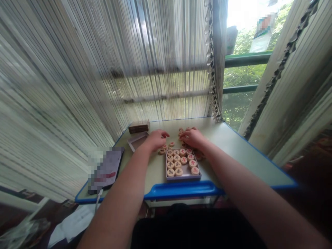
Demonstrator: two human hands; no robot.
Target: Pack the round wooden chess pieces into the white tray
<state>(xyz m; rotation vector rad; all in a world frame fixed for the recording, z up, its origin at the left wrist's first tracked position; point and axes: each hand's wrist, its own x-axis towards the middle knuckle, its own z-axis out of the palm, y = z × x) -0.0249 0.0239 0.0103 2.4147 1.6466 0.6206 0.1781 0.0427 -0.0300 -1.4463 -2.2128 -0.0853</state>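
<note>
A shallow purple-grey box [183, 178] near the table's front edge holds several round wooden chess pieces with red or black characters. Two spots in its lower right part have no piece. Beyond its left corner is my left hand [157, 139], fingers apart, nothing in it, close to some loose pieces [172, 144]. My right hand [192, 137] rests over a group of loose pieces [181, 130] behind the box, its fingers curled down on them; whether it grips one is hidden.
An open tray-like lid [135, 142] and a brown box [139, 126] are at the back left of the table [238, 152]. A tablet [107, 169] with a cable lies at the left. Striped curtains hang behind.
</note>
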